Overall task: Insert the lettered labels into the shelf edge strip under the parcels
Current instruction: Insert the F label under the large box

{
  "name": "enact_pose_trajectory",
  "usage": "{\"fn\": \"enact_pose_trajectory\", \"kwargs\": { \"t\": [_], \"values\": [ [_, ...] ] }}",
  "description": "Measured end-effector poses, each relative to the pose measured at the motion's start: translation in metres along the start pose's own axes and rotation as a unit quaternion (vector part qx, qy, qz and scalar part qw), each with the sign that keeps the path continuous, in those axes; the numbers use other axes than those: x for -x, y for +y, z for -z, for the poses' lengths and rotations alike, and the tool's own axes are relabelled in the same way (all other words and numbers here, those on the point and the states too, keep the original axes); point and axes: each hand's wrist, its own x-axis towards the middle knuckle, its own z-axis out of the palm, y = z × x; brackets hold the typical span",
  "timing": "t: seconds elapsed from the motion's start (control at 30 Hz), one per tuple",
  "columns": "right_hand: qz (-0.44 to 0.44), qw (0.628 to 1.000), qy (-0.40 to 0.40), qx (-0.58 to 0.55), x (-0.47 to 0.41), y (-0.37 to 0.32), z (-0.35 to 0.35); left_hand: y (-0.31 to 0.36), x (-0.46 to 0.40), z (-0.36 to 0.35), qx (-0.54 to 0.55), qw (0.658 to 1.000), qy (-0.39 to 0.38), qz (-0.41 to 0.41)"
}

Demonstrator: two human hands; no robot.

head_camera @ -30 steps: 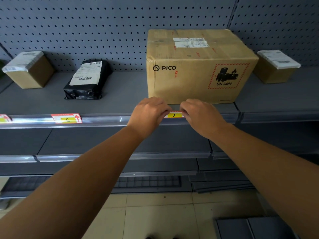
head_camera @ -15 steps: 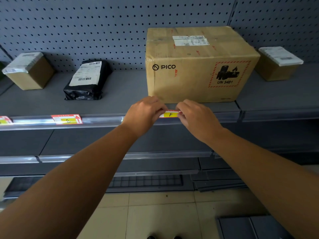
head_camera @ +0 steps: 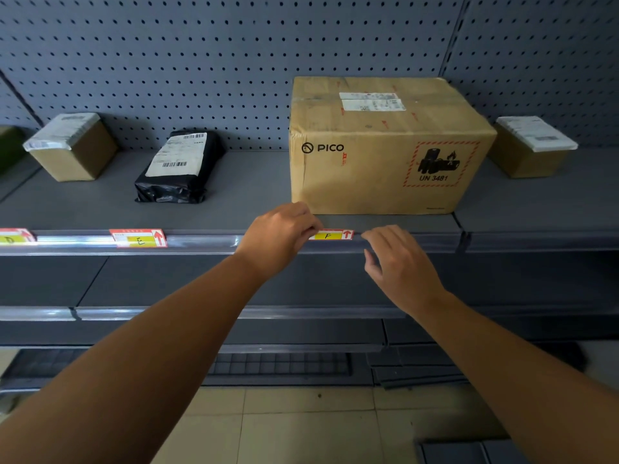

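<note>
Three labels sit in the shelf edge strip (head_camera: 201, 243): D label (head_camera: 13, 236) at far left, E label (head_camera: 139, 238) left of centre, F label (head_camera: 331, 235) at centre frame, below the PICO box (head_camera: 385, 155). Left hand (head_camera: 279, 237) pinches the F label's left end. Right hand (head_camera: 398, 259) hangs loose, fingers apart, empty, just right of it.

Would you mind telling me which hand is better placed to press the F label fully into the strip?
Probably the left hand: its fingertips are on the F label, while the right hand hangs open beside it.
</note>
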Motion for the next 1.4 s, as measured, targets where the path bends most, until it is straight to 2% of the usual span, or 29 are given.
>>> {"fn": "enact_pose_trajectory", "kwargs": {
  "t": [0.23,0.47,0.8,1.0,1.17,1.4],
  "values": [
    [-0.033,0.999,-0.039,-0.017,-0.012,-0.004,0.001,0.001,-0.001,-0.002,0.013,0.999,0.024,0.038],
    [-0.065,0.993,-0.098,-0.015,-0.004,-0.009,-0.004,0.002,-0.001,-0.002,0.011,0.999,0.026,0.025],
    [-0.055,0.988,-0.143,0.026,-0.001,-0.006,-0.006,0.001,0.006,0.0,0.033,0.999,0.009,0.037],
    [-0.051,0.994,-0.082,-0.06,0.013,-0.005,-0.011,0.0,0.013,-0.009,0.012,1.0,0.0,0.017],
    [-0.044,0.995,-0.042,-0.077,0.008,-0.003,-0.015,0.003,0.008,-0.013,-0.015,0.999,0.036,0.012],
    [-0.054,0.995,-0.024,-0.077,0.01,0.003,-0.02,0.002,0.002,-0.011,-0.028,0.999,0.041,-0.015]
  ]
}}
